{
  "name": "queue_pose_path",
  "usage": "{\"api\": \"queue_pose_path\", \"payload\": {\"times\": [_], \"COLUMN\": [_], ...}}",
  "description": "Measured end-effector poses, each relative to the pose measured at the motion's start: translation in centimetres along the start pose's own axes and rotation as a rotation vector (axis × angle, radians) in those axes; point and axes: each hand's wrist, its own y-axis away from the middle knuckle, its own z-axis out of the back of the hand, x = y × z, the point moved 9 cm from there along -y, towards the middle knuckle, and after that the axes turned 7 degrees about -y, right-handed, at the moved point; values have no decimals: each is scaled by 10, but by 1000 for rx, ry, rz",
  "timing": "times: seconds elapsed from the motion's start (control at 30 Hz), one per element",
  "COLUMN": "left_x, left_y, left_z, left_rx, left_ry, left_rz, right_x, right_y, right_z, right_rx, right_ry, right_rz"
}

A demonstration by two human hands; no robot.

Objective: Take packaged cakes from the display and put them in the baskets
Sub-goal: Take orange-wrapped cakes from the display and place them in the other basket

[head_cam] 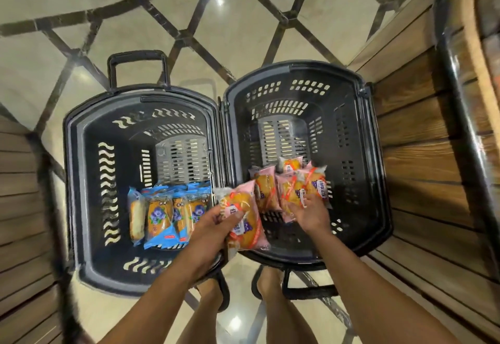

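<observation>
Pink cake (243, 222) over the right basket (378, 181), near-left corner
Left hand (213, 224) grips it; lay it flat beside the pink pile (270, 189), where the right hand (308, 215) rests its fingers, gripping or not I cannot tell, crowding the spot. Blue packs (167, 213) sit in the left basket (78, 181); the wooden display (422, 127) flanks right.

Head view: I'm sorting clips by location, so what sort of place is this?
Probably a shop: black shopping baskets on a tiled floor hold packaged cakes, beside a wooden display stand.
</observation>
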Motion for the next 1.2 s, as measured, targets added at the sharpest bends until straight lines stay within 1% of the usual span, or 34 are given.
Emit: {"api": "queue_pose_path", "payload": {"times": [0.1, 0.27, 0.33, 0.43, 0.5, 0.6, 0.7, 0.77, 0.87, 0.93, 1.03, 1.1, 1.2], "left_x": [1, 6, 10, 10, 6, -6, -35, -58, -97, -126, -169, -190, -197], "left_y": [-7, -16, -17, -16, -11, 3, 36, 65, 112, 151, 212, 251, 302], "left_z": [1, 5, 7, 7, 5, 3, 1, -3, -11, -21, -36, -44, -54], "left_rx": [0, -11, -23, -65, -79, -92, -101, -92, -76, -17, 80, 162, 286], "left_ry": [-6, -48, -51, -50, -64, -92, -130, -154, -198, -207, -203, -224, -299], "left_rz": [-17, -38, -38, -30, -31, -25, -43, -57, -91, -141, -236, -301, -350], "right_x": [-16, -26, -25, -42, -40, 13, 56, 78, 115, 144, 167, 177, 178], "right_y": [-34, -72, -76, -88, -79, -5, 61, 106, 175, 230, 300, 343, 406], "right_z": [-11, -22, -22, -23, -14, 14, 42, 60, 83, 99, 121, 136, 158], "right_rx": [-48, -167, -171, -128, -94, -20, 19, 17, 43, 68, 30, -67, -187], "right_ry": [45, 187, 168, 98, 65, -30, -92, -132, -170, -198, -217, -208, -261], "right_rz": [-66, -61, -68, -84, -77, -36, 62, 107, 229, 270, 327, 352, 393]}}
